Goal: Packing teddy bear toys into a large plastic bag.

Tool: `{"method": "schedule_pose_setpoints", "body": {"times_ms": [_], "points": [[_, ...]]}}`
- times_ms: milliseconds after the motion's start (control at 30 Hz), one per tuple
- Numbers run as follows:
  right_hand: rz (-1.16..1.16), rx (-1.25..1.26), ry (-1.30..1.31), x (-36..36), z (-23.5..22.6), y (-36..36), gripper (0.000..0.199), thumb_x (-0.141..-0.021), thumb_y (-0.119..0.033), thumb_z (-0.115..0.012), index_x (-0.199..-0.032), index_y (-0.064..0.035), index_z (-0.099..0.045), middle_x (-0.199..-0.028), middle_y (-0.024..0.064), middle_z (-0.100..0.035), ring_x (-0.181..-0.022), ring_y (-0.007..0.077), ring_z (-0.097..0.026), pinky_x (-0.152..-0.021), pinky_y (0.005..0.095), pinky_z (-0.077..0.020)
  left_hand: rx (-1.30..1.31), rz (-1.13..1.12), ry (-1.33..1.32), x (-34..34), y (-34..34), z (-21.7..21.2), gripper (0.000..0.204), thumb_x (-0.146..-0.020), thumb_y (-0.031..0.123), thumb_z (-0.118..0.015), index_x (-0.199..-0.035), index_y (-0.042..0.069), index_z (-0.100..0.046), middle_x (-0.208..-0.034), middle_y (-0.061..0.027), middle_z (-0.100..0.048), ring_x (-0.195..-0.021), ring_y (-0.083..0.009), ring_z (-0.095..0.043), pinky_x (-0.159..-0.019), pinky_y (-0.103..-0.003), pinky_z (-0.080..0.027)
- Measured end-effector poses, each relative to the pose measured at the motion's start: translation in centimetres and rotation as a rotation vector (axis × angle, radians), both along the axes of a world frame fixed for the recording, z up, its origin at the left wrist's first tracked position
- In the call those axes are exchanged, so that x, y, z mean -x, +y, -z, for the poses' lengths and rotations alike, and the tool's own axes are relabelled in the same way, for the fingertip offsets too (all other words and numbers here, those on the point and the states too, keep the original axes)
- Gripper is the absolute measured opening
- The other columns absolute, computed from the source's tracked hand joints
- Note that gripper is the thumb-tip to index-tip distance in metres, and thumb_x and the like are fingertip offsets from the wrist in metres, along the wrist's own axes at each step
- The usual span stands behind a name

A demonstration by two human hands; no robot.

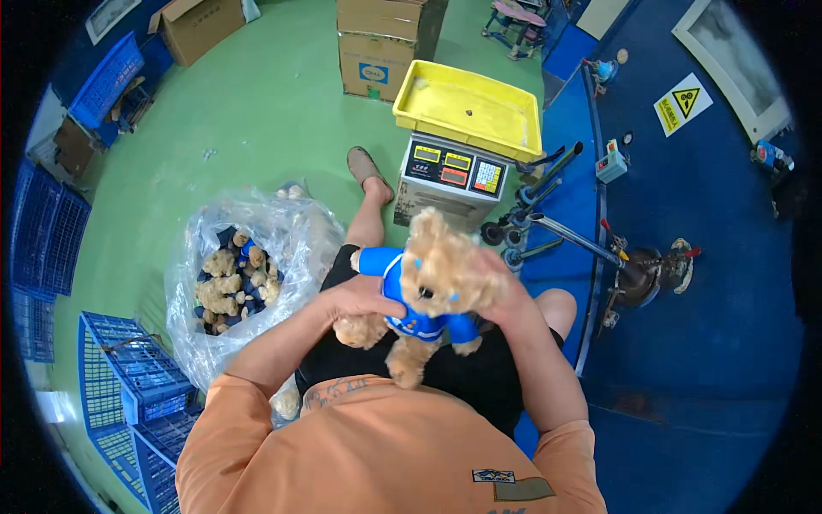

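Observation:
A tan teddy bear [437, 265] in a blue shirt is held up over my lap, its head toward the far side and its legs toward me. My left hand [368, 300] wraps around the bear's body at its side, thumb across the blue shirt. Behind the bear's head, on its right, my right hand [505, 287] grips it; most of those fingers are hidden by the fur. To my left stands a clear plastic bag [304, 248] holding several more teddy bears [221, 283].
A yellow tray [469, 141] rests on a weighing scale [451, 176] ahead. Right of it, metal nozzles [574, 236] stick out of a blue machine [702, 317]. Blue plastic crates [128, 377] stand at the left, and a cardboard box [377, 56] at the far side.

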State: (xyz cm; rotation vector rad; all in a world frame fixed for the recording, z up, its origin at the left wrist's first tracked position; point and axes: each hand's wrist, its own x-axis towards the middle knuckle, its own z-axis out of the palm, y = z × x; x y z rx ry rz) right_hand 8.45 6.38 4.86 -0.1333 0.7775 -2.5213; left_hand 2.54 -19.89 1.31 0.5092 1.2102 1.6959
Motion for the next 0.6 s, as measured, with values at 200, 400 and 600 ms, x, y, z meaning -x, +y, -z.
{"method": "schedule_pose_setpoints", "body": {"times_ms": [200, 400, 600], "points": [[0.606, -0.264, 0.109, -0.1, -0.4, -3.6, 0.054, -0.082, -0.022, -0.071, -0.126, 0.0012, -0.050, -0.108, 0.0128, -0.065, -0.090, 0.0189, -0.063, -0.078, 0.0288, -0.0513, 0.049, -0.432, -0.063, -0.7, 1.2, 1.6, 0.054, -0.081, 0.014, -0.075, -0.129, 0.000, -0.052, -0.117, -0.0106, -0.064, -0.100, -0.0189, -0.063, -0.089, -0.029, -0.052], [0.358, -1.060, 0.163, -1.3, 1.9, -4.7, 0.049, -0.082, -0.020, -0.071, -0.121, 0.0017, -0.053, -0.106, 0.0130, -0.066, -0.086, 0.0204, -0.062, -0.076, 0.0309, -0.0508, 0.028, -0.454, 0.038, -2.4, 1.5, -2.5, 0.043, -0.082, 0.014, -0.074, -0.120, 0.001, -0.060, -0.110, -0.0082, -0.067, -0.095, -0.0161, -0.063, -0.085, -0.027, -0.051], [0.372, -1.279, 0.298, 2.4, 3.2, -5.4, 0.047, -0.081, -0.017, -0.071, -0.121, 0.0010, -0.054, -0.103, 0.0135, -0.066, -0.083, 0.0205, -0.062, -0.075, 0.0317, -0.0507, 0.617, -0.513, 0.087, -0.9, 0.3, -1.6, 0.038, -0.084, 0.016, -0.073, -0.118, 0.002, -0.061, -0.105, -0.0074, -0.068, -0.088, -0.0155, -0.064, -0.081, -0.025, -0.051]]}}
